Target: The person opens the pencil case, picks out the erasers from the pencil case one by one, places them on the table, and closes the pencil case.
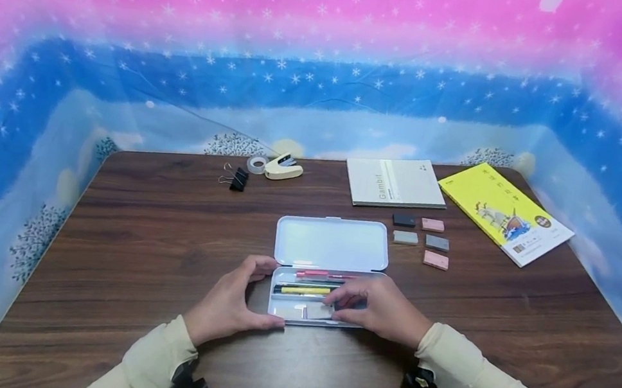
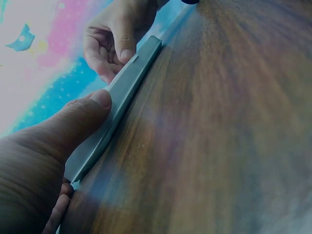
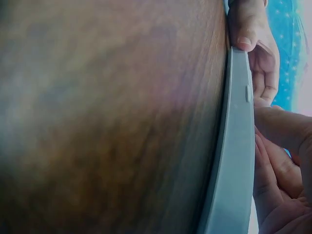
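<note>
The pencil case (image 1: 330,274) lies open near the front middle of the table (image 1: 137,231), its long axis running left to right, the lid (image 1: 331,242) folded flat away from the person. The left hand (image 1: 230,304) cups the tray's left end, thumb pressed along the front wall and fingers curled round the far corner. The right hand (image 1: 381,307) has its fingers down inside the tray's right half; whether they pinch anything I cannot tell. Inside, a red pen (image 1: 315,274) and a yellow pen (image 1: 305,290) lie lengthwise. Five erasers (image 1: 420,240) sit just right of the lid, two notebooks (image 1: 456,199) behind them, and one stapler (image 1: 284,167), one tape roll (image 1: 257,164) and binder clips (image 1: 236,178) back left.
</note>
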Tool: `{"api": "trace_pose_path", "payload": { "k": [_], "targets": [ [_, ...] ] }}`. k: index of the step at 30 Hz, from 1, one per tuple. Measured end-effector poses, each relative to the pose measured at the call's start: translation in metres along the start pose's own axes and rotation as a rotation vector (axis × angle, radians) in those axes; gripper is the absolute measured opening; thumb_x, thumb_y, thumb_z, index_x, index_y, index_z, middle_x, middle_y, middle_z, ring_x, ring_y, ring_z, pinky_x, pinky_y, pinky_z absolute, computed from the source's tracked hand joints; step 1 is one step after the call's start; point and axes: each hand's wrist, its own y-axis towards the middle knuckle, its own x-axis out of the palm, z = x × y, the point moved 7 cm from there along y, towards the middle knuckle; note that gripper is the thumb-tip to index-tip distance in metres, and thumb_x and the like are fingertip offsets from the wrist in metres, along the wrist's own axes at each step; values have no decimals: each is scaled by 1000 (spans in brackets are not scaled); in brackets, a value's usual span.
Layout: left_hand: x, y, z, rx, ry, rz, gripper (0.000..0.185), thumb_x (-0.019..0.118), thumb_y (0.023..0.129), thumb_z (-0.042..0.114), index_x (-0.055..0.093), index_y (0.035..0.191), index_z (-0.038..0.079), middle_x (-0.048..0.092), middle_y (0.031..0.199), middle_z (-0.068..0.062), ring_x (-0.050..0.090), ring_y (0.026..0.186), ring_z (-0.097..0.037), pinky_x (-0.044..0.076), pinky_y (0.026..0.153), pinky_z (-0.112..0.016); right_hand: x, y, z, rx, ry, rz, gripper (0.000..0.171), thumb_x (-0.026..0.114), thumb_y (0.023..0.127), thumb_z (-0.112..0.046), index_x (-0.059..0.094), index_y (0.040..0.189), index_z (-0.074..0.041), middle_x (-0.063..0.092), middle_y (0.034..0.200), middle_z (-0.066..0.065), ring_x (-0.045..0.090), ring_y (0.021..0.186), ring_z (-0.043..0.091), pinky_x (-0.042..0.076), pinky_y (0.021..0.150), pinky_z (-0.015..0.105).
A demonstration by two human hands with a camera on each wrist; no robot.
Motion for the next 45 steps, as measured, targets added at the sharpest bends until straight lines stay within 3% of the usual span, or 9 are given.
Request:
{"api": "trace_pose_path", "payload": {
  "k": [7, 14, 20, 24, 30, 36, 40, 45],
  "targets": [
    [0, 0, 0, -6, -5, 3, 96, 100, 72, 35, 43, 146, 14, 57, 148, -11, 54, 139, -28, 42, 121, -48, 0, 1, -2, -9, 10, -25, 26, 83, 91, -7, 80, 113, -19, 77, 108, -9, 72, 93, 4, 63, 84, 23],
    [1, 0, 0, 9, -6, 5, 96, 100, 72, 35, 43, 146, 14, 57, 148, -11, 55, 138, -27, 43, 120, -46, 1, 2, -6, -68, 4, 4, 25, 82, 89, -3, 80, 109, -16, 77, 106, -7, 72, 92, 5, 63, 82, 23],
    [2, 0, 0, 17, -8, 11, 96, 100, 72, 35, 43, 146, 14, 58, 147, -11, 55, 138, -27, 43, 120, -46, -5, 0, 0, -28, 25, 26, 24, 81, 89, -2, 79, 106, -19, 77, 104, -11, 72, 95, 4, 63, 87, 25],
    [3, 0, 0, 17, -8, 12, 96, 100, 72, 35, 43, 146, 14, 58, 147, -11, 55, 138, -27, 43, 120, -46, -21, -7, 11, 31, 84, 74, 26, 81, 89, 0, 78, 107, -19, 77, 104, -10, 74, 95, 8, 63, 89, 27],
    [3, 1, 1, 35, -16, 15, 96, 101, 71, 33, 44, 145, 12, 58, 146, -11, 56, 137, -26, 44, 119, -44, -71, -24, 40, 141, 160, 229, 23, 81, 90, 2, 78, 108, -13, 77, 106, 0, 74, 95, 18, 64, 86, 30],
    [3, 1, 1, 36, -20, 16, 96, 101, 71, 34, 44, 145, 12, 58, 146, -11, 56, 137, -25, 45, 119, -43, -113, -38, 83, 218, 35, 344, 20, 82, 90, 0, 78, 108, -8, 77, 103, 5, 74, 91, 16, 63, 81, 21],
    [2, 1, 1, 31, -20, 15, 96, 101, 71, 35, 44, 145, 12, 59, 145, -10, 56, 137, -25, 45, 119, -44, -122, -42, 106, 280, -44, 326, 20, 82, 89, -2, 79, 107, -10, 77, 102, 4, 73, 91, 16, 62, 80, 19],
    [0, 0, 1, 21, -23, 14, 96, 100, 71, 36, 44, 145, 12, 58, 146, -10, 55, 137, -25, 44, 119, -44, -122, -34, 116, 304, -133, 276, 18, 83, 88, -4, 79, 103, -13, 76, 99, 0, 70, 90, 16, 62, 80, 23]
  ]
}}
